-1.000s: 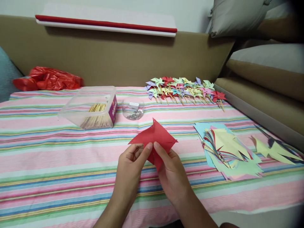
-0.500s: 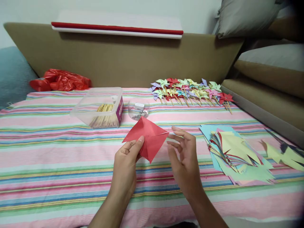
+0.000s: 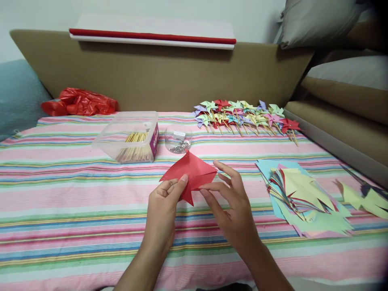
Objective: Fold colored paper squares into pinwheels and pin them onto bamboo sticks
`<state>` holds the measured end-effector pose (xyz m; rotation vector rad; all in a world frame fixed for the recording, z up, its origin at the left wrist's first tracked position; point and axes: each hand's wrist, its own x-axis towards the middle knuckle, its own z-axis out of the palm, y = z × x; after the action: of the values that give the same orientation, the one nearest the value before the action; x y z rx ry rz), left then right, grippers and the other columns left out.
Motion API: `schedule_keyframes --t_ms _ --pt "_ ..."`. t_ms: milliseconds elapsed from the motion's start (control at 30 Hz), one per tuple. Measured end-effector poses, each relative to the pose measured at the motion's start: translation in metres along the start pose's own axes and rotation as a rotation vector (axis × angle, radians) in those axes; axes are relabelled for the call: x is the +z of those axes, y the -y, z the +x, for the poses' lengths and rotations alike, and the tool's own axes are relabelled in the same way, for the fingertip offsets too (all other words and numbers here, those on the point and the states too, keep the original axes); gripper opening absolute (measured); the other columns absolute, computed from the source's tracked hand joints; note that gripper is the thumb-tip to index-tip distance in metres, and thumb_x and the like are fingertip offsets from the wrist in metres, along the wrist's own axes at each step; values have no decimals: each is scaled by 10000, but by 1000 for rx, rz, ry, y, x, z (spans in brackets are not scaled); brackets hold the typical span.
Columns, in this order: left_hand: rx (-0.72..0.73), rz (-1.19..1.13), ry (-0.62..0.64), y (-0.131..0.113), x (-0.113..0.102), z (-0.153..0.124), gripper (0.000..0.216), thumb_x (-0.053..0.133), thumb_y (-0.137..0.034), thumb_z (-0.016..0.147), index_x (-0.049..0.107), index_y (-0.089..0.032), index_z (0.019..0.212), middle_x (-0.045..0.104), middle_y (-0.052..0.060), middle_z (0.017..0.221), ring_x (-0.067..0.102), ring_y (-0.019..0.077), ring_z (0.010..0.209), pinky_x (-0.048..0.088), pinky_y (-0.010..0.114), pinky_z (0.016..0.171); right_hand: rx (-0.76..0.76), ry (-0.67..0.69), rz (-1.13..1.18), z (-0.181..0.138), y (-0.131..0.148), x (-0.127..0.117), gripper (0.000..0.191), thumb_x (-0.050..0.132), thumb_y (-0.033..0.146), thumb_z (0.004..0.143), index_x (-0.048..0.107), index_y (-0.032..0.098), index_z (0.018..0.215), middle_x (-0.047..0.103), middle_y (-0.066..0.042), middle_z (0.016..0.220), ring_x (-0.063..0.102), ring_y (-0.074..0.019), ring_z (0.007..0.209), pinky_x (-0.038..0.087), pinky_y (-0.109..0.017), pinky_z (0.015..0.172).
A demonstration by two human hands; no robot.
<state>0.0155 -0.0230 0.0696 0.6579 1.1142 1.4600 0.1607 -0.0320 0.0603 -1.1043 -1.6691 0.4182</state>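
Note:
A red pinwheel paper [image 3: 197,171], cut into pointed flaps with tiny holes near some tips, is held up over the striped cloth. My left hand [image 3: 168,194] pinches it near the middle, thumb on top and fingers underneath. On the right side of the paper, my right hand [image 3: 230,194] has thumb and a fingertip closed together at its lower right edge, while the other fingers are spread. Just beyond the paper, a clear round dish [image 3: 178,141] contains small metallic pieces and a little white box [image 3: 179,135].
A clear plastic tub [image 3: 106,139] of wooden sticks stands left of the dish. Finished pinwheels [image 3: 233,117] lie in rows at the back. Cut coloured papers [image 3: 303,194] are stacked at right, beside dark scissors [image 3: 366,186]. A red plastic bag [image 3: 87,103] sits back left.
My right hand has moved left from beside the paper and now pinches its edge. The lower right flap has folded inward. My left hand keeps its hold.

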Motion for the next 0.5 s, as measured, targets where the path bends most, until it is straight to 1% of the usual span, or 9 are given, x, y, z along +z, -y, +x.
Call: schedule_keyframes --t_ms 167,267,367,500 --pt "-32 74 53 0 0 -4 244 856 -352 715 728 -146 732 719 14 722 616 126 700 495 224 699 207 -82 113 0 -3 2 84 673 333 893 731 284 858 544 -70 1350 508 -284 1303 437 -511 1059" --pt "-25 112 81 0 1 -5 233 849 -354 726 738 -150 721 727 16 730 617 128 704 488 218 688 295 -122 160 0 -6 4 103 707 372 857 736 277 828 561 -69 1322 510 -290 1293 402 -526 1092" --pt "-15 144 112 1 1 -5 229 832 -363 750 739 -159 702 728 8 725 612 117 693 477 203 667 328 -133 182 1 -7 5 120 711 381 845 737 268 815 564 -70 1307 510 -290 1289 384 -519 1108" --pt "-17 136 124 3 3 -6 211 833 -356 750 750 -166 710 731 8 716 642 135 723 497 214 701 330 -129 173 2 -5 6 115 713 360 842 716 258 789 566 -73 1293 505 -288 1294 384 -507 1094"
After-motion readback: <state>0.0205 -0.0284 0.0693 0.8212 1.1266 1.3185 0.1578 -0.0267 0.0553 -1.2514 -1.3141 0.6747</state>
